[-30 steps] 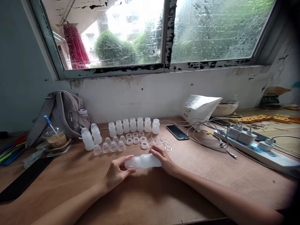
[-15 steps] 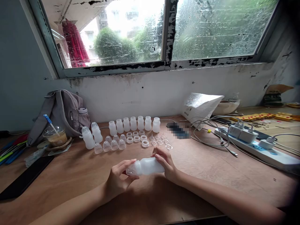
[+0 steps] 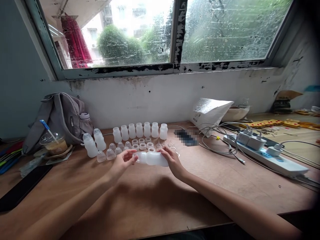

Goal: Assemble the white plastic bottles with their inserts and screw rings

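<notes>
A frosted white baby bottle [image 3: 156,159] with a clear cap lies sideways between my hands, above the table. My left hand [image 3: 124,160] pinches its capped end at the left. Around the base end, at the right, my right hand [image 3: 172,160] is closed. Behind it stands a row of several uncapped bottles [image 3: 139,130]. Clear dome caps [image 3: 110,154] stand left of centre, partly hidden by my left hand. White screw rings [image 3: 142,146] lie in the middle, and thin-ringed pieces [image 3: 170,145] are partly covered by my right hand. Two capped bottles [image 3: 90,145] lean at the left.
A grey backpack [image 3: 59,123] and a drink cup [image 3: 53,142] are at the left, with a black phone-like slab [image 3: 25,186] before them. To the right lie tangled cables [image 3: 207,141], a white power strip [image 3: 282,163] and a silvery-white bag [image 3: 211,113].
Both hands have moved the bottle away from me, up toward the caps and rings. It now covers some of the loose parts. The camera view has shifted slightly.
</notes>
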{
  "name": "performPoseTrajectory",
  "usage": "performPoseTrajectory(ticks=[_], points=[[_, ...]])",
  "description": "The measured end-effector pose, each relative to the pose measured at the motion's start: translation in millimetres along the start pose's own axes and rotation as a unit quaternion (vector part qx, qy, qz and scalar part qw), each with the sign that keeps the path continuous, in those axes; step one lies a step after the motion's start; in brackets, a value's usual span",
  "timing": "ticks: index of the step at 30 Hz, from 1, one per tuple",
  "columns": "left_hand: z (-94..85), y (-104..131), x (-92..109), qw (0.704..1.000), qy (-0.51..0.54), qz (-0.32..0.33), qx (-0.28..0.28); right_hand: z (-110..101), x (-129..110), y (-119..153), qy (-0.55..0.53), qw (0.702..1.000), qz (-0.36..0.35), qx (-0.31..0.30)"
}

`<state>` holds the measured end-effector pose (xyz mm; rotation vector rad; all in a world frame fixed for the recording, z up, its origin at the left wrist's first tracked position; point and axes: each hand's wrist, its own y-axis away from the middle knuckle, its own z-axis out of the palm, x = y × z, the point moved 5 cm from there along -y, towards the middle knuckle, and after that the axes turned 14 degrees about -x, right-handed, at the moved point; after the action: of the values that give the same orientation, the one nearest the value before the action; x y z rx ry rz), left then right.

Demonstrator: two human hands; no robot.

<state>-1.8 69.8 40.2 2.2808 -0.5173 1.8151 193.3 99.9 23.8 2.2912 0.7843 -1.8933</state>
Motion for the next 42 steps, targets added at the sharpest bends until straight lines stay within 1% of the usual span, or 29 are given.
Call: performPoseTrajectory(ticks=[3,5,6,8,10,11,13,15,16,20,22,24,27,30,33,42], points=[[-20.7,-11,25,0.999,-0.004,0.028,0.026,5,-5,0,-0.036,0.998,-0.014,-0.041],[-43.0,-17,49,0.995,-0.043,0.065,0.059,5,-6,-1,-0.051,0.997,-0.023,-0.05],[-55.7,-20,63,0.99,-0.08,0.087,0.078,4,-6,-2,-0.048,0.997,-0.023,-0.05],[-82.2,-24,90,0.969,-0.175,0.127,0.124,0,-3,-5,-0.031,0.998,-0.02,-0.044],[-107.3,-29,108,0.939,-0.274,0.122,0.165,-6,0,-8,-0.013,0.999,-0.02,-0.031],[-118.7,-32,113,0.921,-0.323,0.113,0.185,-9,2,-9,-0.005,0.999,-0.021,-0.025],[-138.1,-39,117,0.878,-0.418,0.086,0.217,-13,5,-12,0.01,1.0,-0.021,-0.014],[-153.1,-49,110,0.842,-0.484,0.055,0.233,-15,7,-13,0.023,1.0,-0.018,-0.008],[-159.1,-55,104,0.829,-0.506,0.039,0.234,-16,8,-13,0.028,0.999,-0.017,-0.007],[-176.4,-76,69,0.794,-0.562,-0.015,0.232,-15,10,-13,0.046,0.999,-0.02,-0.016],[-182.5,-83,52,0.773,-0.586,-0.045,0.237,-14,12,-13,0.056,0.998,-0.021,-0.022],[-187.4,-86,37,0.76,-0.6,-0.072,0.238,-13,13,-13,0.066,0.997,-0.02,-0.029],[-192.5,-86,19,0.759,-0.601,-0.093,0.234,-14,15,-12,0.079,0.996,-0.014,-0.034],[-195.4,-84,9,0.757,-0.602,-0.108,0.229,-14,17,-12,0.087,0.996,-0.006,-0.036],[-196.2,-83,6,0.755,-0.604,-0.113,0.228,-13,17,-13,0.085,0.995,-0.001,-0.043],[-191.1,-85,7,0.752,-0.611,-0.113,0.221,-13,17,-14,0.089,0.995,-0.003,-0.051]])
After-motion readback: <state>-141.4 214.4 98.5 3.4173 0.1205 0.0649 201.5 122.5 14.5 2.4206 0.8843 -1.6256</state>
